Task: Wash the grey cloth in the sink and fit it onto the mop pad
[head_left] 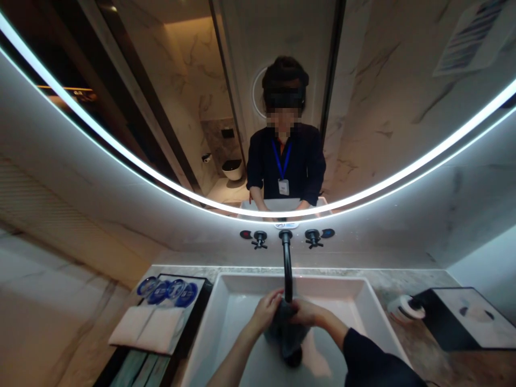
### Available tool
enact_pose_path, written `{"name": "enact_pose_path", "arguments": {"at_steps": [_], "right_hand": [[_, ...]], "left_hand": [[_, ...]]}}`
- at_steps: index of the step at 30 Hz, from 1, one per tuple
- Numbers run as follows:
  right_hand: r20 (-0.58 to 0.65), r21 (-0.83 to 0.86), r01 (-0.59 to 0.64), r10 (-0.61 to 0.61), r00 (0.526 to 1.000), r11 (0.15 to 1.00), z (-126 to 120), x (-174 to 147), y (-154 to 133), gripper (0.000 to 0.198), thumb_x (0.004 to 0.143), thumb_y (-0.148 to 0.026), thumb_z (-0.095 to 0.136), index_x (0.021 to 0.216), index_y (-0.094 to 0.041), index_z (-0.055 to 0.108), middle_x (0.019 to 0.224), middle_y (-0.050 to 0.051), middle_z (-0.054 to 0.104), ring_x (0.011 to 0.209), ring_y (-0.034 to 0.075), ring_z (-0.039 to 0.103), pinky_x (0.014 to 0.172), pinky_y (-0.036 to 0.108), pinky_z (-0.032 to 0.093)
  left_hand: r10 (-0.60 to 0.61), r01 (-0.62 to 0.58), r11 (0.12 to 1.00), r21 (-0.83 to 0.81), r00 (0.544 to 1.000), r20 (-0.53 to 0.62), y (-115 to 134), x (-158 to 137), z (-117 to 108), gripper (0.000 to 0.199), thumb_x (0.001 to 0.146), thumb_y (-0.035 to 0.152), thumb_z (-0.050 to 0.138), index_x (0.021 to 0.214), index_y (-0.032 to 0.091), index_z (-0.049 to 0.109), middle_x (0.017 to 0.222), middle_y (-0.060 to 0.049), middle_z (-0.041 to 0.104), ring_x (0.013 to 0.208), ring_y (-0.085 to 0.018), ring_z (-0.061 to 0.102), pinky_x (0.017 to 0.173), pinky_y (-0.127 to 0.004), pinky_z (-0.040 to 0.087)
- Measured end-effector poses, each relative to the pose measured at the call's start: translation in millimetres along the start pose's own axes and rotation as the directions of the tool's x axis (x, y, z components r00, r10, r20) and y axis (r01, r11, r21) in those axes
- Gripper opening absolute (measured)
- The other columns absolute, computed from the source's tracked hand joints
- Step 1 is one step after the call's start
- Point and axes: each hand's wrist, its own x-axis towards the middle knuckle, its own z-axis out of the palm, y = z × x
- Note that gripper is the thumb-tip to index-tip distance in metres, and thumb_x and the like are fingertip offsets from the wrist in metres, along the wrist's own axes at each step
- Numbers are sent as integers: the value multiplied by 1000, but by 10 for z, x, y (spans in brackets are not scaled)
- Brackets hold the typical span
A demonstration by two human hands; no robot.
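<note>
In the head view a dark grey cloth (285, 329) hangs at the lower end of the black faucet spout (287, 263), over the white sink (373, 301). From the left, my left hand (266, 310) is closed on the cloth beside the spout. My right hand (305, 313) grips the cloth on the other side, just under the spout's bend. Whether the cloth is wrapped fully round the spout's tip I cannot tell. Below the cloth shows the black drain (294, 359) in the sink floor.
Two black cross handles, left (260, 239) and right (313, 238), flank the spout. On the left counter lies a black tray (206, 293) with white folded towels (147, 328) and blue round packets (175, 290). A white jar (405, 309) and black box (471, 317) stand right. The lit mirror (374, 134) hangs above.
</note>
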Motion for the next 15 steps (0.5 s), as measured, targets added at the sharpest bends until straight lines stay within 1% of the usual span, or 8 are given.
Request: {"name": "enact_pose_path", "arguments": {"at_steps": [2, 4, 6, 8, 10, 12, 13, 15], "right_hand": [[23, -71, 23, -22, 1000, 997, -123, -82, -63, 13, 51, -7, 57, 58, -15, 65, 52, -6, 54, 57, 12, 47, 61, 26, 41], [30, -128, 49, -45, 999, 991, -231, -169, -133, 13, 53, -8, 54, 56, -15, 64, 51, -6, 51, 56, 12, 46, 61, 27, 41], [26, -173, 81, -77, 997, 982, -323, -236, -203, 18, 52, -7, 51, 59, -15, 66, 53, -6, 52, 58, 13, 47, 64, 28, 41], [3, -207, 119, -121, 993, 971, -408, -279, -259, 31, 51, -6, 48, 69, -15, 70, 61, -4, 59, 67, 16, 52, 69, 29, 42], [-41, -233, 149, -163, 986, 961, -489, -305, -285, 42, 51, -6, 45, 80, -16, 72, 73, -1, 64, 77, 18, 56, 75, 29, 44], [-88, -254, 166, -194, 977, 953, -562, -325, -274, 47, 51, -6, 43, 87, -17, 72, 82, 1, 66, 84, 20, 58, 79, 30, 44], [-106, -261, 168, -201, 974, 951, -593, -335, -258, 48, 51, -7, 43, 88, -18, 72, 84, 2, 66, 87, 20, 58, 81, 31, 45], [-146, -310, 167, -220, 964, 936, -640, -357, -211, 47, 52, -7, 42, 87, -19, 71, 86, 3, 66, 89, 21, 57, 84, 34, 44]], "left_hand": [[-61, 59, 998, 21, 991, 120, 29, 37, 29, 58, 77, 65, 45, 93, 16, 71, 101, -10, 71, 104, -28, 60, 98, -39, 41], [-118, 116, 993, 25, 979, 165, 29, 65, 83, 59, 76, 67, 44, 85, 16, 70, 88, -8, 70, 91, -26, 60, 90, -39, 45], [-176, 175, 984, 22, 963, 203, 20, 79, 138, 56, 75, 66, 46, 86, 17, 70, 79, -6, 67, 79, -23, 60, 79, -39, 48], [-279, 281, 959, 37, 914, 296, 7, 73, 179, 51, 75, 63, 48, 89, 19, 70, 72, -3, 63, 64, -20, 57, 65, -37, 49], [-392, 390, 916, 92, 827, 403, -17, 51, 200, 49, 75, 63, 49, 95, 23, 70, 67, -1, 59, 52, -17, 52, 55, -35, 46], [-435, 401, 900, 174, 785, 441, -62, 29, 196, 50, 74, 65, 50, 95, 25, 69, 62, 2, 54, 47, -15, 48, 52, -32, 43], [-423, 369, 906, 208, 797, 431, -91, 22, 181, 49, 73, 67, 51, 90, 24, 69, 59, 3, 51, 48, -14, 46, 54, -32, 43], [-360, 277, 926, 258, 855, 374, -154, 20, 117, 44, 68, 65, 59, 68, 21, 65, 52, 4, 45, 51, -14, 42, 60, -32, 42]]}}
